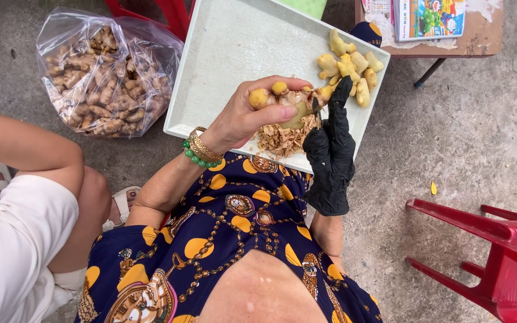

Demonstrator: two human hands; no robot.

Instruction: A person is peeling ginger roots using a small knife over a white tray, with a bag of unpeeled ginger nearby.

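Your left hand point(243, 116) grips a knobbly piece of ginger point(285, 101) above the near edge of the pale tray point(234, 54) on your lap, fingers point(282, 84) curled over its top and thumb pressed beneath. The ginger shows smooth yellow where the skin is gone, with a round yellow knob at its left end and duller brown patches toward the middle. Your right hand point(330, 149), in a black glove, has its fingers closed around a small dark blade point(316, 107) laid against the right end of the ginger. Directly below lies a heap of brown peelings point(282, 139) on the tray. Peeled yellow pieces point(351, 66) sit at the tray's far right corner. A clear bag of unpeeled ginger point(103, 78) rests on the floor far left; a red plastic chair point(498, 257) stands near right
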